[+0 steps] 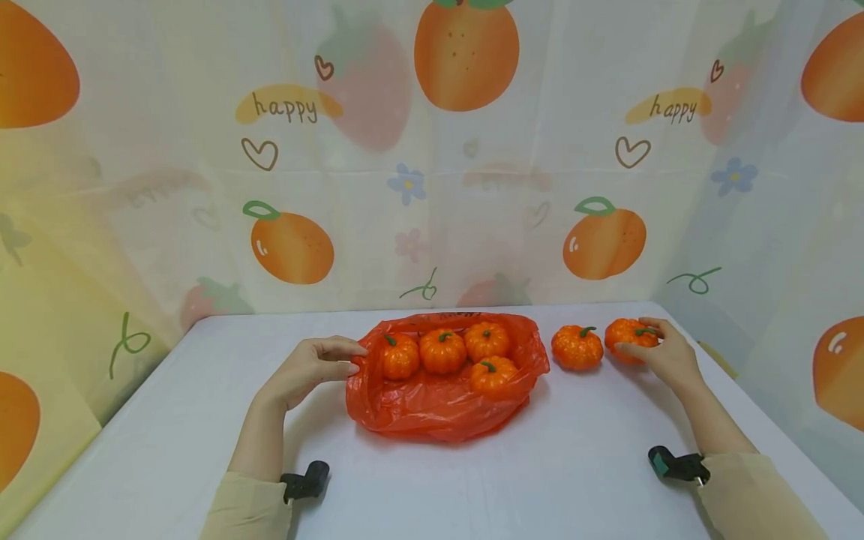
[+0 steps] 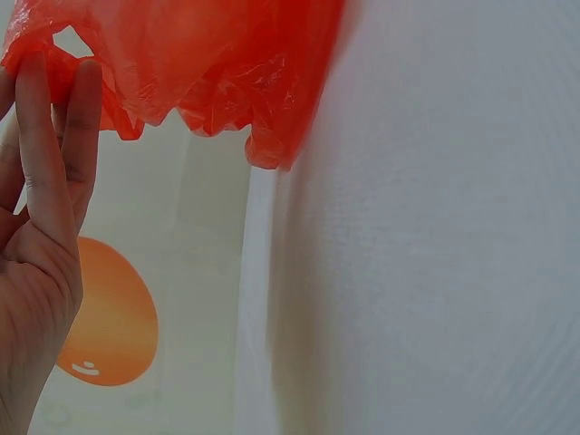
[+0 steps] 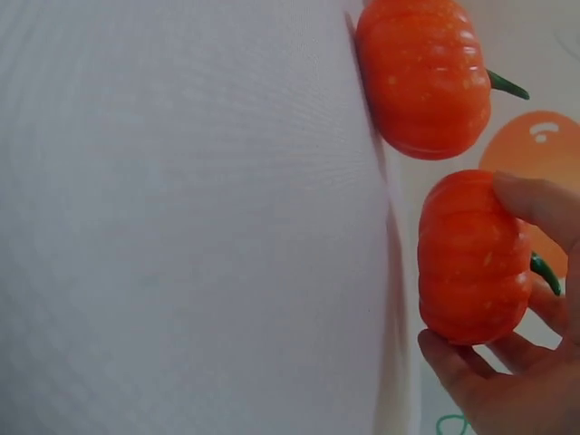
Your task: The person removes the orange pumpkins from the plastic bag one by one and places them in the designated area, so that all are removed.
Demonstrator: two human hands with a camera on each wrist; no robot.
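A red plastic bag (image 1: 432, 416) lies on the table with its mouth spread wide. Several small orange pumpkins (image 1: 442, 351) with green stems sit inside it. At the bag's left rim my left hand (image 1: 312, 367) pinches the thin plastic; in the left wrist view the fingers (image 2: 41, 154) reach up to the crumpled edge. On the far right, my right hand (image 1: 677, 356) grips a pumpkin (image 1: 626, 336) between thumb and fingers. The right wrist view shows this pumpkin (image 3: 473, 263) lifted slightly off the cloth or touching it; I cannot tell which.
Another pumpkin (image 1: 577, 349) stands on the white-covered table (image 1: 486, 487), between the bag and the right hand. A fruit-patterned curtain (image 1: 445, 225) rises behind the table and along both sides. Each wrist carries a black camera mount (image 1: 678, 465).
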